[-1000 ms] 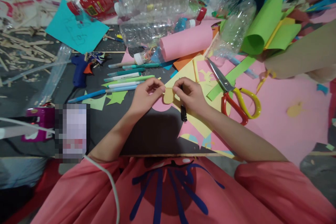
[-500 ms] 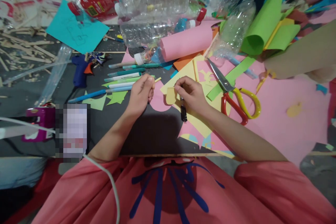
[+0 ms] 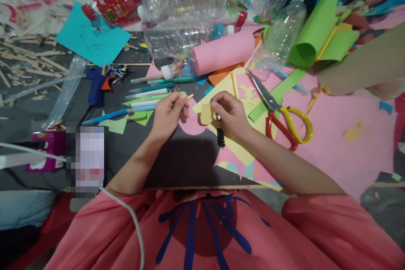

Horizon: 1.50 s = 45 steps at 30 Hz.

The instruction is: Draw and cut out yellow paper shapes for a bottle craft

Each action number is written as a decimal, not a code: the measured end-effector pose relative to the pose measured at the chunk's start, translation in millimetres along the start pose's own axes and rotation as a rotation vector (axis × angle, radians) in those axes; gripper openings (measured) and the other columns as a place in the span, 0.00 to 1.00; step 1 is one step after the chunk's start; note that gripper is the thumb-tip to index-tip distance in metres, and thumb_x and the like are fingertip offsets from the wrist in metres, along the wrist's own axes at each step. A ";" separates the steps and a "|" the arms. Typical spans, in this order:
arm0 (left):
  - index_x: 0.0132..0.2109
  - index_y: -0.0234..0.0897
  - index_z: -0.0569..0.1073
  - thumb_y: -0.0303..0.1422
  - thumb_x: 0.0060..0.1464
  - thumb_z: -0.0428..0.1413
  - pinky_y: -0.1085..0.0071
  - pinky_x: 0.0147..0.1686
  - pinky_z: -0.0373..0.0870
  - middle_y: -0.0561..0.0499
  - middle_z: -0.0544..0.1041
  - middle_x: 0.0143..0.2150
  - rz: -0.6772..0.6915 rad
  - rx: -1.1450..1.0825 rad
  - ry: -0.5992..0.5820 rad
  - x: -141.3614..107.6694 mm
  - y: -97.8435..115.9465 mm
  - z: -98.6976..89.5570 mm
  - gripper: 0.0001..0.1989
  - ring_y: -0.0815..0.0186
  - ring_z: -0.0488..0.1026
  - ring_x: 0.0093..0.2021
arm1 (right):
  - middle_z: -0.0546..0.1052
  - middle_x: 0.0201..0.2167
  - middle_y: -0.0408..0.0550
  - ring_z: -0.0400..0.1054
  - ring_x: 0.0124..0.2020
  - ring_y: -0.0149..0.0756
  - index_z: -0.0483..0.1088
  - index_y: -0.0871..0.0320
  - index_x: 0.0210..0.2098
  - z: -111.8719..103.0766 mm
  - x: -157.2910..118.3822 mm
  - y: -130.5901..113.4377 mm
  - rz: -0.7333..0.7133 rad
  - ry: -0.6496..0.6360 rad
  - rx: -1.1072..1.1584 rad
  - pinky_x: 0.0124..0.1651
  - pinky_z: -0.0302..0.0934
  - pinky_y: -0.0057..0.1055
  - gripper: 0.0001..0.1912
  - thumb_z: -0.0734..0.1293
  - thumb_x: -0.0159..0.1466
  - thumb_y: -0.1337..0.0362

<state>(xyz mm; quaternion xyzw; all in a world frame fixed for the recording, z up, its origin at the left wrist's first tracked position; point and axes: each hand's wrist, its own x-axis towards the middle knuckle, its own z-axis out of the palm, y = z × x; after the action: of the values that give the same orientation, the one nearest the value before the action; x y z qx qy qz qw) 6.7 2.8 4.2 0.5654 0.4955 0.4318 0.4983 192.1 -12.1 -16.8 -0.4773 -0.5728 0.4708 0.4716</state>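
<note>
Has drawn the curled left hand (image 3: 171,112) leftward off the yellow cutout (image 3: 206,114); cannot tell whether around the yellow strip (image 3: 190,96). Pinches the cutout in the right hand (image 3: 230,112), over the edge of the pink paper (image 3: 192,122), leaving dark tabletop (image 3: 183,162) open between forearms (image 3: 141,158) to the near edge (image 3: 190,187).

passable over the table (image 3: 183,168) at the near edge between left forearm (image 3: 136,156) and right forearm (image 3: 291,158); blocked toward the far edge by clear bottles (image 3: 186,6) and pink paper roll (image 3: 224,50), rightward by scissors (image 3: 271,103), leftward by blue glue gun (image 3: 95,86) and purple box (image 3: 47,158).
</note>
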 end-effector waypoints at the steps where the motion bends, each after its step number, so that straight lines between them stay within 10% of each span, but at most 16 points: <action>1: 0.21 0.38 0.64 0.53 0.59 0.53 0.76 0.18 0.62 0.58 0.64 0.14 0.013 0.017 0.012 0.1 -2.0 -1.0 0.27 0.75 0.63 0.15 | 0.67 0.26 0.40 0.62 0.29 0.32 0.64 0.54 0.29 0.1 -0.3 0.2 0.005 0.005 0.014 0.33 0.58 0.31 0.09 0.65 0.63 0.58; 9: 0.41 0.40 0.75 0.47 0.47 0.64 0.73 0.35 0.71 0.51 0.79 0.38 0.107 0.086 -0.024 4.9 -5.0 -1.0 0.19 0.69 0.75 0.34 | 0.68 0.26 0.42 0.62 0.30 0.34 0.64 0.54 0.30 -0.4 -1.5 2.3 -0.082 -0.046 -0.115 0.37 0.59 0.34 0.12 0.63 0.66 0.55; 15: 0.28 0.39 0.73 0.40 0.56 0.57 0.73 0.30 0.65 0.53 0.75 0.26 0.186 0.325 -0.227 -3.4 3.1 6.0 0.12 0.70 0.68 0.27 | 0.73 0.28 0.43 0.67 0.32 0.36 0.66 0.54 0.30 -0.4 -0.8 0.3 -0.214 -0.085 -0.177 0.43 0.61 0.37 0.14 0.63 0.67 0.52; 26: 0.27 0.39 0.67 0.37 0.56 0.54 0.71 0.27 0.57 0.57 0.66 0.23 0.077 0.376 -0.057 6.6 -3.4 -9.6 0.11 0.70 0.62 0.24 | 0.65 0.21 0.40 0.60 0.22 0.29 0.62 0.53 0.25 1.2 -5.1 12.4 0.009 0.170 0.096 0.25 0.58 0.29 0.23 0.60 0.68 0.44; 36: 0.24 0.40 0.63 0.29 0.51 0.53 0.62 0.39 0.61 0.48 0.72 0.32 0.270 0.853 -0.046 9.1 -8.7 -17.2 0.10 0.60 0.67 0.37 | 0.69 0.26 0.43 0.63 0.31 0.38 0.67 0.53 0.34 -5.9 5.4 9.2 -0.211 0.042 -0.506 0.38 0.57 0.36 0.02 0.65 0.62 0.63; 45: 0.30 0.40 0.74 0.34 0.55 0.56 0.59 0.42 0.60 0.47 0.73 0.38 0.271 0.948 -0.096 10.5 -10.2 -24.5 0.07 0.56 0.67 0.43 | 0.64 0.16 0.39 0.52 0.18 0.33 0.72 0.54 0.39 -10.2 0.6 10.4 -0.075 0.033 -0.812 0.26 0.41 0.31 0.08 0.64 0.59 0.64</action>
<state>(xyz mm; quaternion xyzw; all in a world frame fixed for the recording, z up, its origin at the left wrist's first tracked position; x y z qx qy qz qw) -17.2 16.6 -2.8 0.8083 0.5360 0.1934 0.1481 203.2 -9.5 -25.9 -0.6110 -0.7215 0.1808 0.2709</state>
